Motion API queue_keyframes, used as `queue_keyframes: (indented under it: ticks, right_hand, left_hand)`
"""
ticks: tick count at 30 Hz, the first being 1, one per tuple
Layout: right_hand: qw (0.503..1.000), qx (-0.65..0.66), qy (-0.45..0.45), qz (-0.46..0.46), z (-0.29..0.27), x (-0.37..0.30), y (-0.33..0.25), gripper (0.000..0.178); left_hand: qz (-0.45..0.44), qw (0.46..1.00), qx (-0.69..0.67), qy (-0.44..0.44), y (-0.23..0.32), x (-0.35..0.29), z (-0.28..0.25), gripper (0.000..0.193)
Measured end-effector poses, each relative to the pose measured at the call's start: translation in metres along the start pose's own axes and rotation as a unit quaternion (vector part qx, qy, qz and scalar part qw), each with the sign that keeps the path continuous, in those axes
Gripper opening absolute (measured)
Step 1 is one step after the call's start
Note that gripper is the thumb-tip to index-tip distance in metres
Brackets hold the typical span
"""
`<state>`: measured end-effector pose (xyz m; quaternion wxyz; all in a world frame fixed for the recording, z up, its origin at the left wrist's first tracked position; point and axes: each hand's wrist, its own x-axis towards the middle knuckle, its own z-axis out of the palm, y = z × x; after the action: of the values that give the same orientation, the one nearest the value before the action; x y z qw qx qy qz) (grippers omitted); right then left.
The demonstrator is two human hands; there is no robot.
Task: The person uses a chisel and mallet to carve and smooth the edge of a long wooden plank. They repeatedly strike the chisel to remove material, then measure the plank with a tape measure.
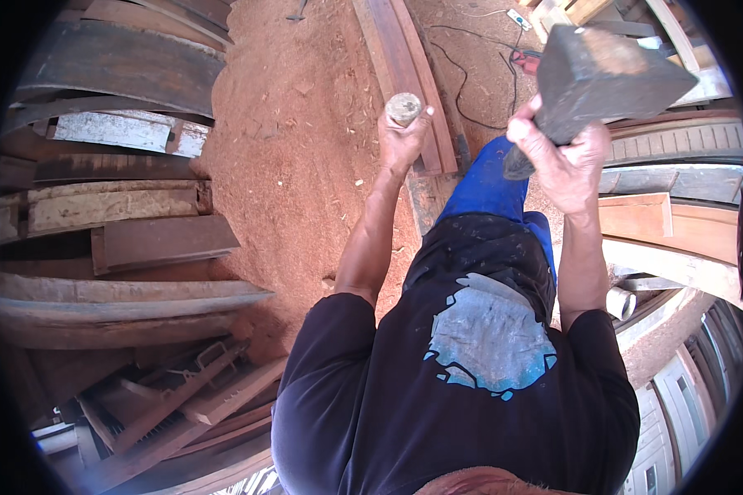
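My left hand (402, 147) is closed around the handle of a chisel (404, 108). The handle's pale, round, worn end points up at me, and its blade is hidden below my fist. Under that hand lies a long reddish-brown wooden beam (392, 54), running away from me. My right hand (571, 167) grips a dark wooden mallet (598, 89) by its short handle. Its heavy blocky head is raised, to the right of the beam and higher than the chisel. My legs in blue trousers are beside the beam's near end.
Sawdust and shavings (293, 157) cover the ground. Stacked boards (124, 66) line the left side, and more timber (677, 223) is stacked at the right. A black cord (462, 78) trails near a red power tool (526, 61) beyond the beam.
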<state>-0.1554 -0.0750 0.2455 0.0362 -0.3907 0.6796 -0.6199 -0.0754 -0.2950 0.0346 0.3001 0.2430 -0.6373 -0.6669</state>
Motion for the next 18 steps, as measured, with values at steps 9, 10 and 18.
queue_keyframes:
  ticks: [9, 10, 18]
  right_hand:
    - [0.988, 0.064, 0.068, -0.119, -0.003, 0.043, -0.015, 0.016]
    - [0.988, 0.058, 0.065, -0.127, -0.007, 0.047, -0.019, 0.018]
    - [0.986, -0.130, 0.097, -0.036, 0.019, 0.114, -0.031, 0.017]
  left_hand:
    - [0.036, 0.999, 0.026, -0.005, 0.013, -0.004, 0.007, 0.022]
    - [0.033, 0.999, 0.021, 0.001, 0.011, -0.003, 0.008, 0.022]
    - [0.021, 0.999, 0.038, 0.002, 0.004, 0.002, 0.001, 0.020]
